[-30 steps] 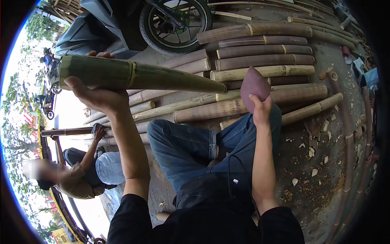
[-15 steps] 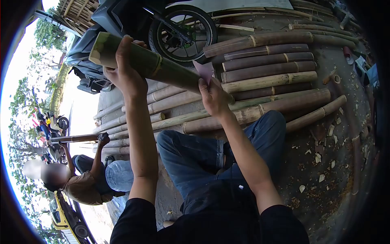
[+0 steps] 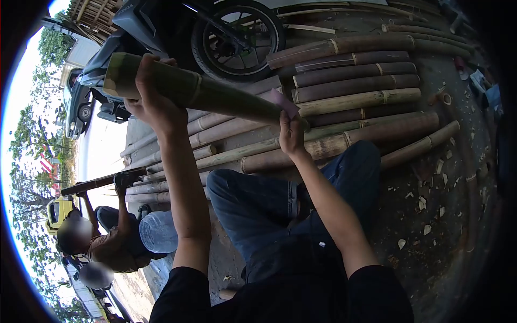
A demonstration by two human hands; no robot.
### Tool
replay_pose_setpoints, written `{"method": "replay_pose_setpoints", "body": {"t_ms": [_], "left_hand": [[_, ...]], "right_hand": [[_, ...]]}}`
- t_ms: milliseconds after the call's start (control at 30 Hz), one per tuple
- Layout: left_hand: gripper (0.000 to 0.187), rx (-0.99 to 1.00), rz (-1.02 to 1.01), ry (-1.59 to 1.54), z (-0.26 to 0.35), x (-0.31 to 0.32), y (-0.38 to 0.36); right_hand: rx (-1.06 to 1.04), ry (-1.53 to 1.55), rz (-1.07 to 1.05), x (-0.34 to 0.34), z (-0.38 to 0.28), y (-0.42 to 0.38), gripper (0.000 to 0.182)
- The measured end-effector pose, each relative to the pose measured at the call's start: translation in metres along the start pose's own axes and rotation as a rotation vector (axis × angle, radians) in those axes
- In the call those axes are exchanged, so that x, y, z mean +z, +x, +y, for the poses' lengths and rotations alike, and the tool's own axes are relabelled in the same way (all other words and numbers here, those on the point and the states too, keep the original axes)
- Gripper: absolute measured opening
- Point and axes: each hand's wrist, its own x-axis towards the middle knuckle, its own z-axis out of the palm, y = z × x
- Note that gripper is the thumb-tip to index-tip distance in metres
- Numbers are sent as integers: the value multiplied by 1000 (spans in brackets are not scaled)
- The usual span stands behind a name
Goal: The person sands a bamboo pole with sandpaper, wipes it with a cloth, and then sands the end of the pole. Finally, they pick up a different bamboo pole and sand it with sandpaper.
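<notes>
Bamboo (image 3: 229, 101) at eleven o'clock. The left hand (image 3: 161, 107) at ten has its grip wrapped round the thick end; the right hand (image 3: 291, 134), between one and two, pinches a pink sheet (image 3: 284, 102) by the thin end. "HONDA" marks the motorbike (image 3: 141, 29) near eleven.

The bamboo tube (image 3: 231, 100) looks smooth, the sheet (image 3: 284, 103) matt.

1. The bamboo (image 3: 242, 102) slants ahead, left hand (image 3: 157, 105) at its left end, right hand (image 3: 291, 134) near its right.
2. The sheet (image 3: 284, 104) is in the right hand, at the bamboo.
3. Beyond, poles (image 3: 355, 89) lie side by side on the ground (image 3: 458, 156).
4. The motorbike (image 3: 141, 27) stands beyond the bamboo's left half.
5. The jug (image 3: 158, 231) is between the left arm (image 3: 184, 188) and a co-worker (image 3: 112, 251).
6. Chips (image 3: 423, 203) lie right.
</notes>
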Motion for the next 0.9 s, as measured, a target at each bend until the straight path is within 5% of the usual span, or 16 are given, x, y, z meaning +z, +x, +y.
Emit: {"method": "replay_pose_setpoints", "body": {"t_ms": [167, 267, 333, 400, 467, 600, 733, 900], "left_hand": [[34, 18, -35, 37, -4, 4, 2], [36, 13, -38, 52, -7, 9, 5], [38, -21, -32, 64, -9, 7, 7], [44, -44, -72, 75, -8, -1, 8], [43, -109, -84, 77, -6, -12, 10], [45, -75, -72, 46, -13, -43, 16], [48, -105, -174, -143, -11, -51, 9], [45, -50, -285, -140, -14, -29, 9]], "right_hand": [[131, 68, 41, -22, 70, -22, 51], [-18, 304, 9, 32, -47, 35, 51], [-195, 121, 58, 66, -105, 57, 34], [-281, 75, 76, 81, -142, 64, 45], [-373, -19, 48, 80, -118, 55, 49], [-59, 129, 162, 30, -13, 4, 54], [222, -130, 186, -31, 95, -48, 50], [66, 23, 199, 40, -21, 18, 43]]}}
